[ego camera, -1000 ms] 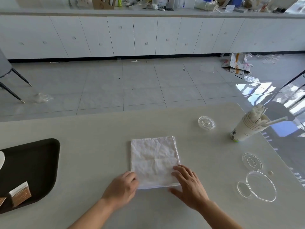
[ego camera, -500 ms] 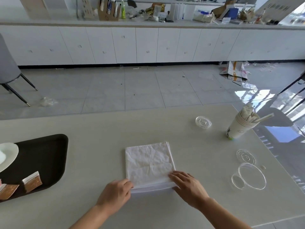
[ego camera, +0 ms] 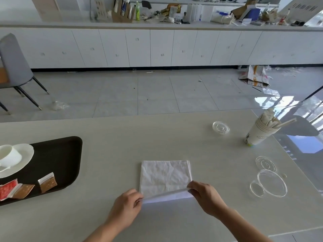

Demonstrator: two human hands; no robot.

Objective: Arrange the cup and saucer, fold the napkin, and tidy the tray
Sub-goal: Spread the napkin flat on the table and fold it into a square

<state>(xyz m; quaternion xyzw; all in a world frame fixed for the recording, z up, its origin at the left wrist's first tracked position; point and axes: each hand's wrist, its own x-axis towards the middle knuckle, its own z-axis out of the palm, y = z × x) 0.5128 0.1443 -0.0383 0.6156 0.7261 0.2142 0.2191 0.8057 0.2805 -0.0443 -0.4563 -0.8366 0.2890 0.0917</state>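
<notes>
A white folded napkin (ego camera: pixel 164 175) lies on the pale table in front of me. My left hand (ego camera: pixel 126 207) pinches its near left corner and my right hand (ego camera: pixel 205 196) pinches its near right corner, and the near edge is lifted a little off the table. At the far left a black tray (ego camera: pixel 57 159) carries a white cup (ego camera: pixel 8 156) standing on a white saucer (ego camera: pixel 26 152), plus a red packet (ego camera: pixel 7 189) and two brown packets (ego camera: pixel 47 182).
A paper cup stuffed with wrapped straws (ego camera: pixel 260 133) stands at the right. Clear plastic lids (ego camera: pixel 271 182) lie near the right edge, another lid (ego camera: pixel 220 127) farther back. A grey chair (ego camera: pixel 14 67) stands on the floor at the left.
Both hands went from resting flat on the napkin's near edge to pinching its near corners and raising that edge. The head view tilted up and shifted left, bringing cup and saucer into sight.
</notes>
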